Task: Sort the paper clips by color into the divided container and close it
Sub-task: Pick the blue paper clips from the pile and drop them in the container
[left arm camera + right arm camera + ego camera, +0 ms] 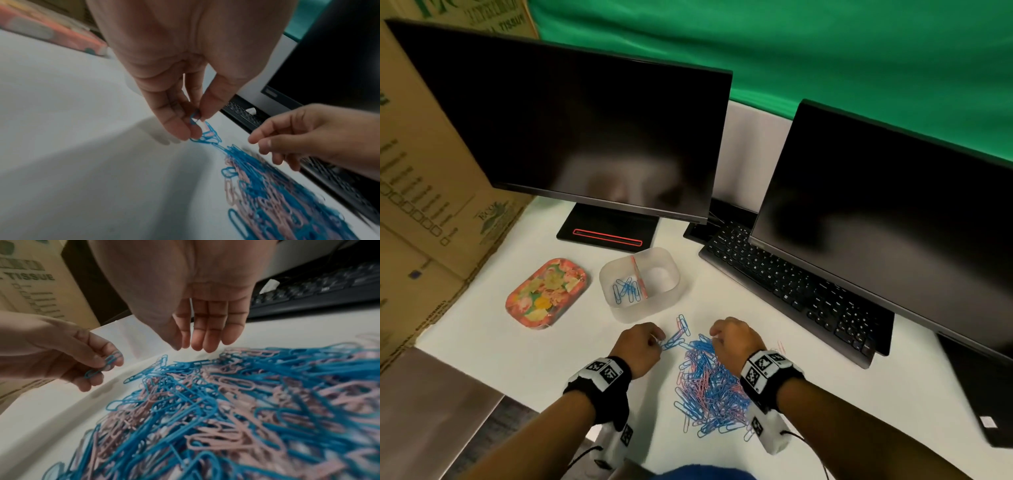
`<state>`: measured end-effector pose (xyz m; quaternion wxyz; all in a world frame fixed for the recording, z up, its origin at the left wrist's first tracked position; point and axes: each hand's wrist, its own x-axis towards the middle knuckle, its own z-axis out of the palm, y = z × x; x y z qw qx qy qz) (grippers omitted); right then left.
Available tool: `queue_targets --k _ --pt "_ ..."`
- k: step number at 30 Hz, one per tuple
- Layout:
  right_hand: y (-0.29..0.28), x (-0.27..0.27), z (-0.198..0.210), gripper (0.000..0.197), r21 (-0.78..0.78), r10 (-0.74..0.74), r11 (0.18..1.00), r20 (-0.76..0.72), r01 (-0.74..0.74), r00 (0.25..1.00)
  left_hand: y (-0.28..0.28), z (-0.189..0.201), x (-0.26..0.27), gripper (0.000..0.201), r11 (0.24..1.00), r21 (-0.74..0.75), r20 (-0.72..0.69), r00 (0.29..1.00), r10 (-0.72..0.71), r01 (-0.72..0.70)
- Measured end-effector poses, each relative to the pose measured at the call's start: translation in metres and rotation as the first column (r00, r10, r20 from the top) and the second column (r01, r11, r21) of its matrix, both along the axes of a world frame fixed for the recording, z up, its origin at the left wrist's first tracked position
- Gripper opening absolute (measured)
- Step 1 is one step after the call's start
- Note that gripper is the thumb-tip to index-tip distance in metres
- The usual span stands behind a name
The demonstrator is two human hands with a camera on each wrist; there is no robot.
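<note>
Paper clips (709, 383): mixed blue and pink heap.
Your left hand (642, 346): pinching blue clips (202, 134).
Your right hand (736, 341): fingers relaxed, empty.

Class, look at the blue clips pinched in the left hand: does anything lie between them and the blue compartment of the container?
Nothing visible does. The left hand pinches blue clips just in front of the open container; only bare table lies between. The floral lid rests off to the container's left.

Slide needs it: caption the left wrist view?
Left hand pinches blue paper clips from the mixed pile; right hand hovers.
</note>
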<state>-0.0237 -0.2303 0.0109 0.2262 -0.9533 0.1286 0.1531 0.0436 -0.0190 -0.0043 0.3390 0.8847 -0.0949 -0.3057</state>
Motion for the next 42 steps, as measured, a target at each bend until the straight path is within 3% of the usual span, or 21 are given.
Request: queue_targets --k 4,7,9,13,18,23,25,29,33,35,37,39,42 --pt "0.008 0.013 -0.009 0.029 0.002 -0.038 0.999 -0.048 0.038 0.998 0.002 0.003 0.001 0.014 0.965 -0.116 -0.135 0.967 0.218 -0.234" --pt "0.011 0.017 -0.013 0.023 -0.062 0.001 0.998 -0.070 -0.005 0.998 0.002 0.001 0.002 0.006 0.943 -0.159 -0.182 0.947 0.265 -0.294" --pt "0.013 0.019 -0.014 0.022 -0.114 0.025 0.993 -0.099 -0.037 0.995 -0.003 0.001 0.000 0.004 0.957 -0.147 -0.162 0.961 0.225 -0.249" --pt "0.012 0.019 -0.014 0.021 -0.081 0.012 0.997 -0.103 -0.020 0.995 -0.013 -0.003 -0.003 0.009 0.998 -0.016 0.034 0.998 0.058 -0.057" --pt "0.001 0.014 -0.005 0.011 0.203 -0.212 0.958 0.022 0.204 0.977 -0.021 -0.014 -0.004 0.011 0.977 0.189 0.194 0.971 -0.136 0.099" --pt "-0.008 0.017 0.009 0.011 0.386 -0.363 0.866 0.046 0.318 0.931 -0.022 -0.013 -0.004 0.005 0.972 0.203 0.207 0.964 -0.165 0.122" --pt "-0.010 0.018 0.013 0.012 0.484 -0.426 0.792 0.001 0.372 0.905 -0.020 -0.012 -0.004 0.006 0.974 0.187 0.208 0.964 -0.168 0.130" --pt "-0.013 0.020 0.022 0.013 0.691 -0.512 0.559 -0.146 0.458 0.846 -0.015 -0.005 -0.005 0.007 0.988 0.122 0.188 0.975 -0.120 0.098" --pt "-0.014 0.022 0.031 0.006 0.797 -0.526 0.281 -0.338 0.535 0.780 -0.011 0.005 -0.004 0.009 0.998 -0.061 0.119 0.993 0.013 -0.006" --pt "-0.011 0.025 0.036 0.003 0.818 -0.504 0.196 -0.389 0.541 0.771 -0.009 0.013 -0.001 0.017 0.985 -0.160 0.037 0.996 0.076 -0.069" --pt "-0.003 0.033 0.044 0.001 0.832 -0.479 0.142 -0.416 0.536 0.773 -0.007 0.026 0.004 0.024 0.913 -0.326 -0.170 0.965 0.200 -0.247" --pt "0.008 0.046 0.055 0.003 0.845 -0.447 0.108 -0.428 0.523 0.785 -0.004 0.043 0.009 0.025 0.765 -0.459 -0.402 0.873 0.275 -0.452" --pt "0.030 0.071 0.072 0.004 0.863 -0.385 0.142 -0.403 0.485 0.830 0.005 0.065 0.020 0.021 0.562 -0.545 -0.588 0.762 0.271 -0.622"
